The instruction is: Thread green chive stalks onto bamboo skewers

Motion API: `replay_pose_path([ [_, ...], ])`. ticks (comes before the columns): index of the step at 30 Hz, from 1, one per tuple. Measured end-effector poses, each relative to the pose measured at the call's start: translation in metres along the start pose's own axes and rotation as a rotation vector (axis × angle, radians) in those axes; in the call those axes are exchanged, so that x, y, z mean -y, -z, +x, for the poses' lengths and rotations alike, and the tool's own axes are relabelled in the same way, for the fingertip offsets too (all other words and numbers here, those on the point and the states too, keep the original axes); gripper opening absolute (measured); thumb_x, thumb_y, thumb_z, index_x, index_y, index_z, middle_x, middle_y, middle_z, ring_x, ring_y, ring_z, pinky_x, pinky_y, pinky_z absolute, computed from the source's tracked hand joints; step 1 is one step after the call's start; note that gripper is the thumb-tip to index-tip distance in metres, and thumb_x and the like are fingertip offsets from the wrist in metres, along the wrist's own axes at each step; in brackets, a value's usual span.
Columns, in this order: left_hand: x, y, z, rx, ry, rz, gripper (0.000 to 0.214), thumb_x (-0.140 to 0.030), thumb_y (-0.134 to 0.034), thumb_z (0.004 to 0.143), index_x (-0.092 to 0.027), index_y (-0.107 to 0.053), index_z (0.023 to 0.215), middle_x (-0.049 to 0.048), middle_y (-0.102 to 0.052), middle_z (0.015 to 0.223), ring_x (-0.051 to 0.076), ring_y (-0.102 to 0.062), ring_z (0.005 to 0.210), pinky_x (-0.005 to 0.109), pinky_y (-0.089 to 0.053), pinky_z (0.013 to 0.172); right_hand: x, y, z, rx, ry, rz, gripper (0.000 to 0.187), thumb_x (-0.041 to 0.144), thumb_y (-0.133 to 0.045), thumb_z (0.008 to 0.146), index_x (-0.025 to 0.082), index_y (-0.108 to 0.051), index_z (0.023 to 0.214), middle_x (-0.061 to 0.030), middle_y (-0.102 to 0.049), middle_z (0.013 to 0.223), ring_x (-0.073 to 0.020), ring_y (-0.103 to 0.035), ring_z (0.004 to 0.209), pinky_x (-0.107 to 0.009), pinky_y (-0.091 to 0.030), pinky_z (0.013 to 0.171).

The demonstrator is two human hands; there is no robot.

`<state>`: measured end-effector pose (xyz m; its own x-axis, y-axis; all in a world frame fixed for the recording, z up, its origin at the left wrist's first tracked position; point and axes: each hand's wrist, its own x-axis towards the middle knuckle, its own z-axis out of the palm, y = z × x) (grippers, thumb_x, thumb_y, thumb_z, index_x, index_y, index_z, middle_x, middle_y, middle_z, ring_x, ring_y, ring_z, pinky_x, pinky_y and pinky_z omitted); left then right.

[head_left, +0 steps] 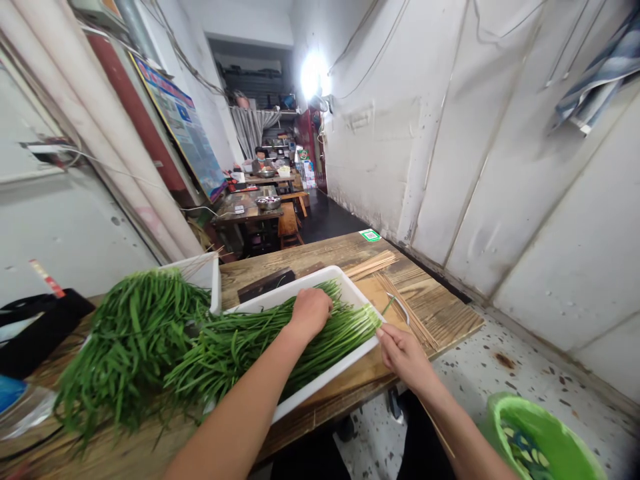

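Note:
Long garlic chives [345, 333] fill a white tray [305, 400], their pale cut ends toward the right. My left hand [311, 312] is closed over the chives near the tray's far side; its fingertips are partly hidden. At the tray's right end, my right hand [404, 352] is pinched closed beside the pale ends. A thin bamboo skewer [443, 433] runs out below that hand, partly behind the forearm. More green chives [135, 327] are heaped over a second white tray [216, 283] on the left.
Loose skewers [413, 313] and a bundle of sticks [370, 265] lie on the wooden table [450, 313]. A green bin [565, 433] stands on the floor at right. Black box [50, 333] at left. Another person [261, 160] sits at a far table.

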<state>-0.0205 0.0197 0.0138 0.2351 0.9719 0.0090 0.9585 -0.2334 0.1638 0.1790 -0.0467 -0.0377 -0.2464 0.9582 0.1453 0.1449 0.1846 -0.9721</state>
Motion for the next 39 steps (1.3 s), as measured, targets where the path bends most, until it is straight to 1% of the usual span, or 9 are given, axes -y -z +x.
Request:
replay_pose_path([
  [2,0.003,-0.002,0.0,-0.042,-0.037,-0.011,0.012,-0.014,-0.066,0.064,-0.021,-0.075,0.068,0.0107,-0.07,0.084,0.027,-0.059,0.094,0.033,-0.037,0.083,0.0,0.0,0.0,0.001,-0.003,0.004,0.035,0.049,-0.044,0.088,0.02,-0.043,0.068,0.0096,-0.034,0.039,-0.0079,-0.03,0.035,-0.021,-0.025,0.039],
  [4,0.006,-0.004,0.001,-0.115,-0.068,-0.109,0.013,-0.013,-0.063,0.065,-0.021,-0.074,0.063,0.0094,-0.071,0.08,0.026,-0.06,0.09,0.032,-0.038,0.081,0.001,0.0,0.0,-0.002,-0.007,0.01,0.036,0.05,-0.044,0.087,0.02,-0.043,0.068,0.0097,-0.034,0.039,-0.0079,-0.03,0.035,-0.021,-0.025,0.039],
  [6,0.007,-0.006,0.003,-0.177,-0.053,-0.329,0.015,-0.017,-0.06,0.068,-0.023,-0.074,0.065,0.0071,-0.072,0.078,0.023,-0.062,0.083,0.03,-0.041,0.077,0.001,0.0,0.001,-0.001,-0.006,0.015,0.037,0.052,-0.044,0.086,0.021,-0.042,0.067,0.0095,-0.034,0.039,-0.008,-0.03,0.035,-0.021,-0.026,0.039],
  [9,0.002,-0.008,0.005,-0.235,0.033,-0.695,0.017,-0.026,-0.06,0.069,-0.022,-0.075,0.076,0.0039,-0.074,0.08,0.021,-0.064,0.076,0.029,-0.045,0.073,0.001,0.0,0.002,0.003,0.006,0.011,0.038,0.052,-0.044,0.086,0.021,-0.04,0.064,0.0088,-0.036,0.039,-0.008,-0.031,0.035,-0.021,-0.026,0.04],
  [11,-0.005,-0.01,0.006,-0.267,0.055,-0.8,0.019,-0.028,-0.061,0.068,-0.021,-0.075,0.079,0.0036,-0.074,0.081,0.021,-0.065,0.076,0.029,-0.045,0.074,0.001,0.0,0.002,0.009,0.007,0.006,0.038,0.051,-0.043,0.087,0.021,-0.04,0.064,0.0086,-0.036,0.04,-0.0079,-0.031,0.036,-0.021,-0.027,0.04],
  [13,-0.013,-0.011,0.006,-0.281,0.041,-0.812,0.019,-0.027,-0.06,0.068,-0.019,-0.074,0.077,0.004,-0.074,0.079,0.021,-0.065,0.075,0.029,-0.046,0.074,0.001,0.0,0.002,0.012,0.001,0.015,0.036,0.049,-0.043,0.087,0.021,-0.04,0.064,0.0089,-0.035,0.04,-0.0078,-0.03,0.036,-0.021,-0.026,0.04],
  [17,-0.021,-0.014,0.004,-0.242,0.049,-0.877,0.019,-0.028,-0.057,0.069,-0.017,-0.072,0.067,0.0037,-0.072,0.071,0.019,-0.063,0.069,0.029,-0.045,0.07,0.004,-0.001,0.002,0.01,0.005,0.03,0.036,0.047,-0.043,0.088,0.022,-0.037,0.063,0.0089,-0.035,0.04,-0.0079,-0.03,0.036,-0.021,-0.026,0.04],
  [23,-0.02,-0.014,0.003,-0.208,0.122,-1.027,0.02,-0.031,-0.061,0.067,-0.014,-0.071,0.067,0.0046,-0.071,0.069,0.019,-0.063,0.069,0.029,-0.045,0.073,0.008,-0.001,0.002,0.009,-0.016,0.032,0.038,0.051,-0.043,0.086,0.022,-0.037,0.062,0.0081,-0.035,0.041,-0.0086,-0.032,0.037,-0.022,-0.026,0.04],
  [39,-0.024,-0.017,0.004,-0.19,0.194,-1.148,0.015,-0.026,-0.062,0.065,-0.014,-0.071,0.066,0.0039,-0.07,0.064,0.017,-0.061,0.062,0.029,-0.047,0.068,0.006,-0.001,0.003,0.004,0.008,0.047,0.038,0.05,-0.045,0.086,0.022,-0.039,0.061,0.0083,-0.035,0.039,-0.0086,-0.03,0.036,-0.022,-0.026,0.039],
])
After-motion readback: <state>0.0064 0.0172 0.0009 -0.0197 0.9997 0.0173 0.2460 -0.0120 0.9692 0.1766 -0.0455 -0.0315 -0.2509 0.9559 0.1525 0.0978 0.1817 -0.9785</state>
